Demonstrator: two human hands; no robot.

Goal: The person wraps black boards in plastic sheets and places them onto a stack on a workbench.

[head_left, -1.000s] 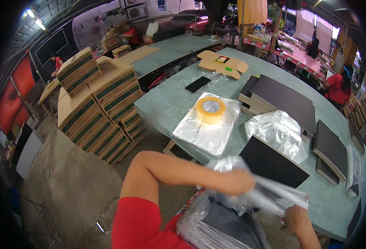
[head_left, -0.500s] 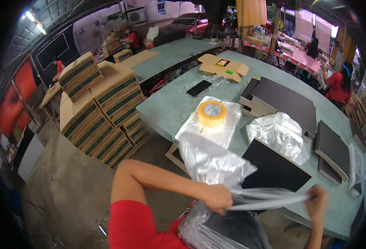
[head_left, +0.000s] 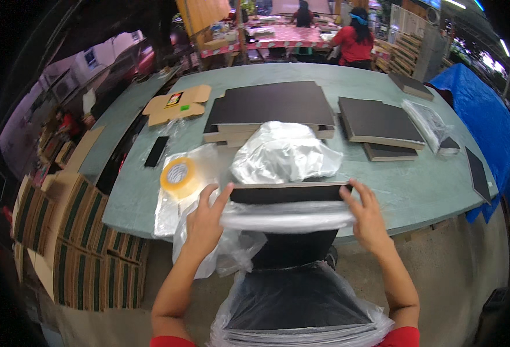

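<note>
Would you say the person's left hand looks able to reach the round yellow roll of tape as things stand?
Probably yes: the roll of tape lies uncovered near the left hand, though that hand is at the thin black rectangular board.

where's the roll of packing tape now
In the head view, the roll of packing tape lies left of centre, on the clear plastic bags on the green table, beyond the left hand and just nearer than the black phone.
</note>
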